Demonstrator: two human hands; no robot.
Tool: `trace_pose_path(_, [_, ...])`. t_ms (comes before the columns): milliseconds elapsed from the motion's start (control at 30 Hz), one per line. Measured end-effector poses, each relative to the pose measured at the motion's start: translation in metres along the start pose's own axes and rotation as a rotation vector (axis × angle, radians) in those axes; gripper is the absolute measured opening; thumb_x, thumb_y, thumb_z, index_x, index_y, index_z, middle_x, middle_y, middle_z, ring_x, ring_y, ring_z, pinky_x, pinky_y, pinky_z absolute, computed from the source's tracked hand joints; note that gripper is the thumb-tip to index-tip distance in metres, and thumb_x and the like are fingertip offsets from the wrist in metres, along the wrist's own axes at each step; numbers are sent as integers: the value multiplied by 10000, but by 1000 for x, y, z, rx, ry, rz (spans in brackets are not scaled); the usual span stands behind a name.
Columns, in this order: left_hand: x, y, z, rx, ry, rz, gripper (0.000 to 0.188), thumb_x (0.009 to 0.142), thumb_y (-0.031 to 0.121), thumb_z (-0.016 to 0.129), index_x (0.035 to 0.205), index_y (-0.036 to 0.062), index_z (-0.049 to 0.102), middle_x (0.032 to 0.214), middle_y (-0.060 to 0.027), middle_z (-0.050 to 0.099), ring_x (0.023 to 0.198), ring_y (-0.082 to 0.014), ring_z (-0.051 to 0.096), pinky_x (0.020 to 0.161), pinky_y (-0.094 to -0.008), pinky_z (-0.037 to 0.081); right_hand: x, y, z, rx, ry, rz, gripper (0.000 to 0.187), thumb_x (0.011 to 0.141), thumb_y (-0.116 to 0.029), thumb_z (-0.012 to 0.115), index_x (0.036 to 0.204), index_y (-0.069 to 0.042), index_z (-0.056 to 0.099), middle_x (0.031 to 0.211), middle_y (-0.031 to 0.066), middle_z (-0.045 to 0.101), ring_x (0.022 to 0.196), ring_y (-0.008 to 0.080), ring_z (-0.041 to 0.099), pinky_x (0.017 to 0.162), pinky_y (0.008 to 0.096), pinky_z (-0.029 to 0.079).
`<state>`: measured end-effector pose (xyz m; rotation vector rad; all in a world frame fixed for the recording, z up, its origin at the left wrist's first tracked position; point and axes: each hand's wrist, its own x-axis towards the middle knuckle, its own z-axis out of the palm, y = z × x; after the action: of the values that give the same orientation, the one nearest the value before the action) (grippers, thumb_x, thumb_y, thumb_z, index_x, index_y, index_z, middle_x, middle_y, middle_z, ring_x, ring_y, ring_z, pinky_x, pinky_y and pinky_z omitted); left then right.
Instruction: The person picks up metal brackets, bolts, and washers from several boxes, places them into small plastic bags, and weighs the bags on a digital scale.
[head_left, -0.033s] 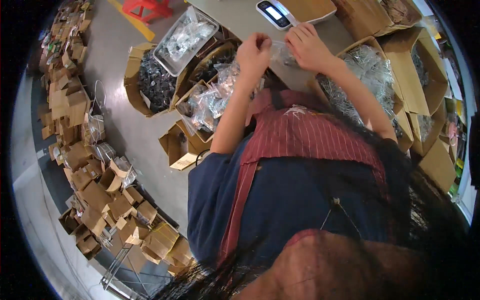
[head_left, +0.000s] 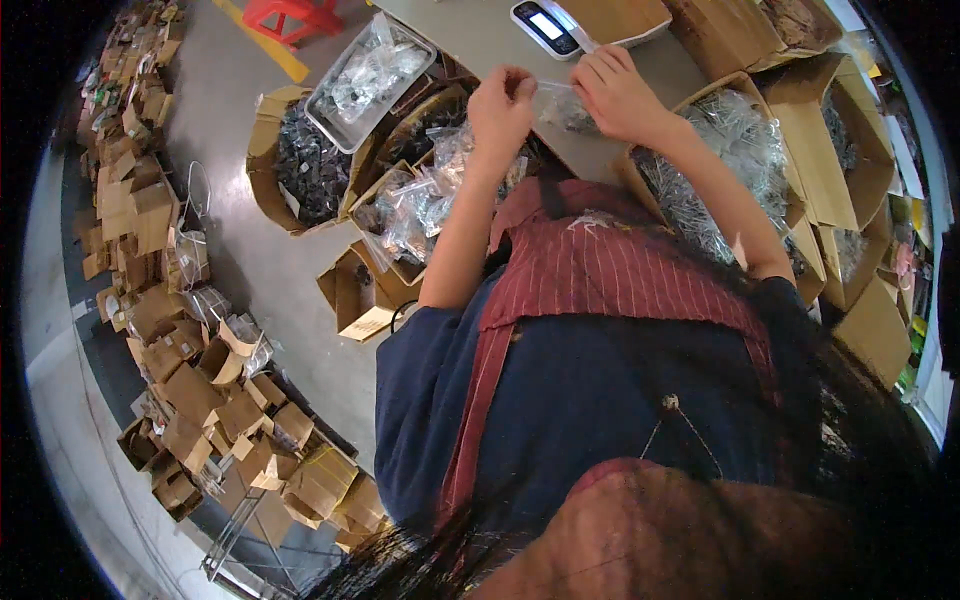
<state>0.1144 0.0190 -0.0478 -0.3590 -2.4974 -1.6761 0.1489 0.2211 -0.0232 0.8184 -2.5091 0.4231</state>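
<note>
A small clear plastic zip bag (head_left: 563,108) is stretched between my two hands above the grey table. My left hand (head_left: 503,108) is closed, its thumb and fingers pinching the bag's left end. At the other end, the curled fingers of my right hand (head_left: 618,97) grip the bag's upper edge. Small contents show through the plastic, too blurred to name. Just beyond my right hand lies a white handheld device (head_left: 545,28) with a lit screen.
Left of the table (head_left: 455,30) are a metal tray (head_left: 350,130) of clear bags, a carton (head_left: 262,150) of dark parts and a carton of filled bags (head_left: 408,215). A carton of shiny metal pieces (head_left: 725,150) stands at right. A red stool (head_left: 292,20) is far left.
My left hand has shifted slightly left, and a little more of the bag shows between my hands. My right hand has hardly moved.
</note>
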Motion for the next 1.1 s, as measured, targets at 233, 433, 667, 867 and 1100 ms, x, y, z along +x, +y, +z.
trace_pose_path(233, [-3,-16,-20,-21,51,-71,140,872,109,687,927,-14,650,784,-51,665,715,-103,598,694,-259,491,-20,12,-15,-19,-56,-13,139,833,-104,599,956,-55,555,970,104,557,1015,290,547,992,436,357])
trace_pose_path(433, [-15,-9,-37,8,75,-65,127,868,103,683,937,8,636,806,-89,672,718,-137,618,686,-276,492,-20,3,-26,55,-21,1,149,821,-81,617,954,-61,553,951,86,561,999,285,552,989,441,362])
trace_pose_path(667, [-56,-13,-106,-126,116,-130,73,898,41,656,963,20,631,874,10,601,806,-83,532,747,-222,434,-34,3,-53,146,38,158,134,835,-37,610,957,-43,554,961,106,566,997,316,546,965,444,394])
trace_pose_path(867, [-78,-22,-148,-262,171,-239,83,861,17,658,925,-1,608,809,-23,615,723,-117,584,689,-250,486,-82,21,-102,218,137,584,95,882,-78,625,944,-15,590,911,98,603,888,261,596,799,346,471])
trace_pose_path(1100, [7,25,-79,-395,167,-113,64,917,66,620,931,10,592,761,-32,613,657,-114,555,624,-239,461,-119,12,-128,203,174,737,110,871,-110,659,922,-25,609,866,96,629,819,252,631,745,340,495])
